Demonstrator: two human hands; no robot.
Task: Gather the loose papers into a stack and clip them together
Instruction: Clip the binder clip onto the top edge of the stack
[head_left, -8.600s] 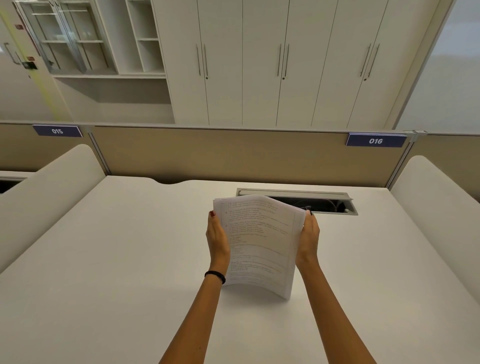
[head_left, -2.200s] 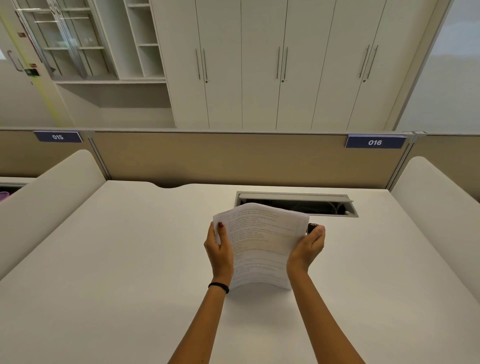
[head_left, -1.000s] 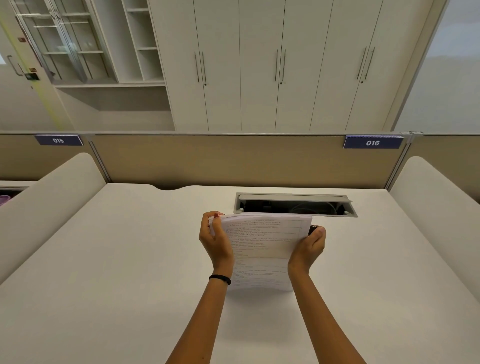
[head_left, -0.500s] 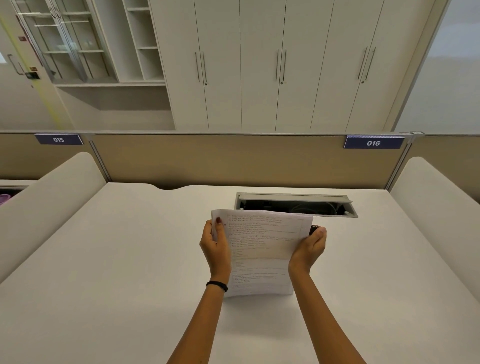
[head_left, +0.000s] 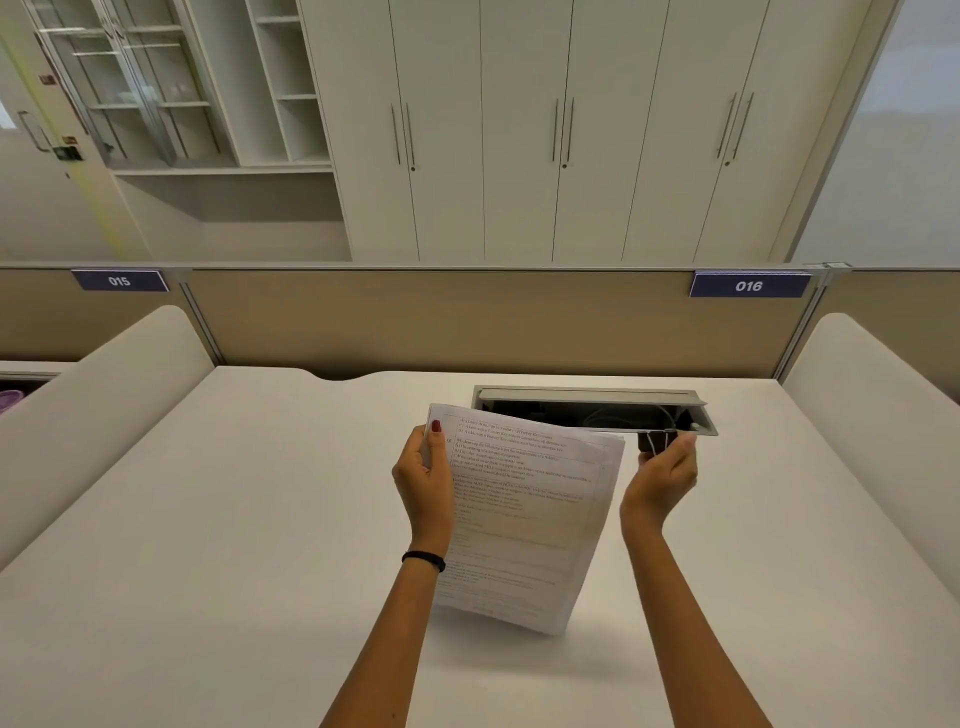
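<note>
Upper left of the frame: plate marked 015 on the beige partition. Lower left and across the bottom: white desk.

Left of centre: left hand, black wristband below it, gripping the upper left corner of the stack of papers; thumb pressed on the printed front sheet, other fingers hidden behind.

Centre: stack held up and tilted, lower edge close to the desk, contact not discernible.

Right of centre: right hand, thumb and fingertips pinched on a black binder clip, just beside the stack's upper right corner and not on the sheets.

Behind the clip: open cable tray set in the desk.

Upper right: plate marked 016.
</note>
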